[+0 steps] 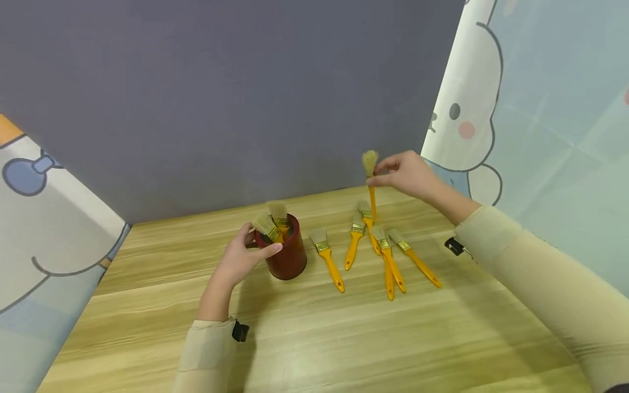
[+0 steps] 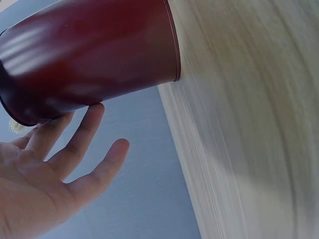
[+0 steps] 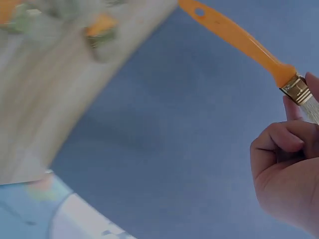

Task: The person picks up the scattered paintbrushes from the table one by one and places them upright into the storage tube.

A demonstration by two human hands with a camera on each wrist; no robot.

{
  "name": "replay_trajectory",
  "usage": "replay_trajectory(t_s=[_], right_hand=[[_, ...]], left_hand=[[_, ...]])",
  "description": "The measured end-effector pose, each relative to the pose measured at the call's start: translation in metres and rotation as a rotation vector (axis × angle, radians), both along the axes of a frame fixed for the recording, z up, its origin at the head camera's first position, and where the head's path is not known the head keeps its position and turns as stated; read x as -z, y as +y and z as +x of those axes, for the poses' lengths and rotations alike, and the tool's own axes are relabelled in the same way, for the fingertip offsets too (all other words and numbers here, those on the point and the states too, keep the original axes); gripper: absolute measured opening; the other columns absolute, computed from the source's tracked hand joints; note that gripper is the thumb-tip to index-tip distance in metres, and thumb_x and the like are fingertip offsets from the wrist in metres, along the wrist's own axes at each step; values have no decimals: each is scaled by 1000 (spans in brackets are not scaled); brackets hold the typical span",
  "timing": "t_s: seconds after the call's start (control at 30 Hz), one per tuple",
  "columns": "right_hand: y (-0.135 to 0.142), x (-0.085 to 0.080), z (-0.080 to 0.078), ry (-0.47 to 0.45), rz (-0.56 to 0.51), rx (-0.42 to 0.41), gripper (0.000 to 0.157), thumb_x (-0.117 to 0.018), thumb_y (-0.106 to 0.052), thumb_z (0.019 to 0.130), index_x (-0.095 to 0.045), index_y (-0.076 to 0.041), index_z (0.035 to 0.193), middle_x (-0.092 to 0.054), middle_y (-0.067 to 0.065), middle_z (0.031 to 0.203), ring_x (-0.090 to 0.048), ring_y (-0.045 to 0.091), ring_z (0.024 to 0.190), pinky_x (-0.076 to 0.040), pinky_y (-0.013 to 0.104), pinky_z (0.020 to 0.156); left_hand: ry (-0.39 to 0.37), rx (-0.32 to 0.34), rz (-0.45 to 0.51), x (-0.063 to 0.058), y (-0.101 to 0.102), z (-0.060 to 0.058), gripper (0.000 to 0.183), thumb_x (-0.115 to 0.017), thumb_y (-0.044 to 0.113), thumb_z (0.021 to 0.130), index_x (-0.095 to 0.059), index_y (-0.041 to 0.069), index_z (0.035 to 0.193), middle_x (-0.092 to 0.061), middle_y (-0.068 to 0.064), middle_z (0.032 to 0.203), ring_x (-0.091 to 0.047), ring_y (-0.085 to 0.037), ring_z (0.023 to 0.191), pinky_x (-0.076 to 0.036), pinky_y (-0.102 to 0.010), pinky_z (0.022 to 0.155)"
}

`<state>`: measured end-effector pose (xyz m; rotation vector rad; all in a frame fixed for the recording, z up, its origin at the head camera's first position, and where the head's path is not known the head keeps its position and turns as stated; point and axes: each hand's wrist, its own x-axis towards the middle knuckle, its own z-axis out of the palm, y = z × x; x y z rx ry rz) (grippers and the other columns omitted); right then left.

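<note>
A dark red cylindrical pot [image 1: 287, 261] stands on the table with two paintbrushes [image 1: 278, 212] in it, bristles up. My left hand [image 1: 241, 259] holds the pot by its upper part, the thumb over the near rim and fingers at the far left side. In the left wrist view two fingertips [image 2: 95, 110] touch the pot's wall. Raised over the table, my right hand [image 1: 408, 173] pinches a paintbrush [image 3: 239, 37] near its metal ferrule, bristles up and the orange handle hanging down.
Several orange-handled paintbrushes lie right of the pot: one nearest it [image 1: 329, 262], others further right, some overlapping [image 1: 387, 256]. The wood-grain table [image 1: 314, 349] meets a grey-blue backdrop [image 1: 245, 109]. Cartoon-printed sheets [image 1: 540, 109] flank both sides.
</note>
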<state>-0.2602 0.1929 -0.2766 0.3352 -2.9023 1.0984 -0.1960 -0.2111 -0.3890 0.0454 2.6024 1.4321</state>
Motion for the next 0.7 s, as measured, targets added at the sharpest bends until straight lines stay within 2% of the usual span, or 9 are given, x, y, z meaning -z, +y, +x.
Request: replay_trajectory(t_s=[0.03,0.07,0.17,0.23,0.3,0.33,0.4,0.57,0.7], right_hand=[[-6,-8,0,6,-13,-3,37,-83,-44,92,-82,-15,115,-55,-4,75,-43,19,75,-38,35,68],[-13,-15,-1,-1,-34,-8,37,-83,-44,92,-82,-16,115,-47,-2,71,-39,22,74,-37,38,68],[-32,-32,0,-23,-72,-40,40,-85,-47,90,-82,-19,117,-63,0,86,-55,22,88,-49,43,81],[-46,-41,1,-33,-97,-78,41,-86,-46,89,-81,-19,119,-73,2,113,-60,23,113,-52,48,98],[-60,-47,1,-32,-122,-123,39,-86,-44,89,-81,-18,118,-70,1,139,-57,22,132,-49,51,110],[-67,-48,2,-25,-130,-143,37,-86,-43,90,-82,-18,117,-70,1,139,-57,22,133,-48,51,111],[-81,-48,4,-14,-157,-173,33,-87,-41,90,-82,-19,114,-71,1,137,-58,20,127,-49,48,108],[-115,-42,12,9,-200,-215,31,-86,-42,90,-82,-22,113,-72,-2,120,-53,18,96,-48,39,87],[-146,-34,16,24,-220,-271,29,-85,-41,92,-81,-22,113,-62,-7,84,-39,18,67,-39,34,67]], left_hand=[[1,1,-1,0,-1,0,106,-82,64,86,-29,19,166,-51,-10,164,-45,-35,154,-43,-63,120],[3,3,-5,0,-1,0,107,-82,65,86,-29,19,166,-51,-10,164,-46,-35,154,-43,-63,120],[3,10,-6,0,-2,0,105,-82,65,86,-31,19,165,-52,-10,163,-47,-36,153,-44,-63,120],[5,11,-6,0,-2,0,104,-82,64,86,-32,19,164,-53,-10,163,-47,-35,153,-44,-62,119],[9,8,-5,1,-2,0,102,-82,64,86,-33,20,164,-53,-8,162,-48,-35,152,-44,-62,119],[11,6,-5,1,-1,0,102,-82,64,86,-33,21,164,-54,-8,162,-48,-35,152,-45,-62,119],[17,6,-1,2,-1,-1,101,-83,64,86,-34,21,163,-54,-8,162,-48,-35,152,-45,-62,119],[10,16,11,0,-1,0,101,-84,62,86,-34,20,164,-55,-10,160,-49,-36,151,-45,-63,118],[-7,2,7,-1,-4,1,101,-82,59,89,-29,20,166,-53,-8,163,-47,-35,152,-45,-63,118]])
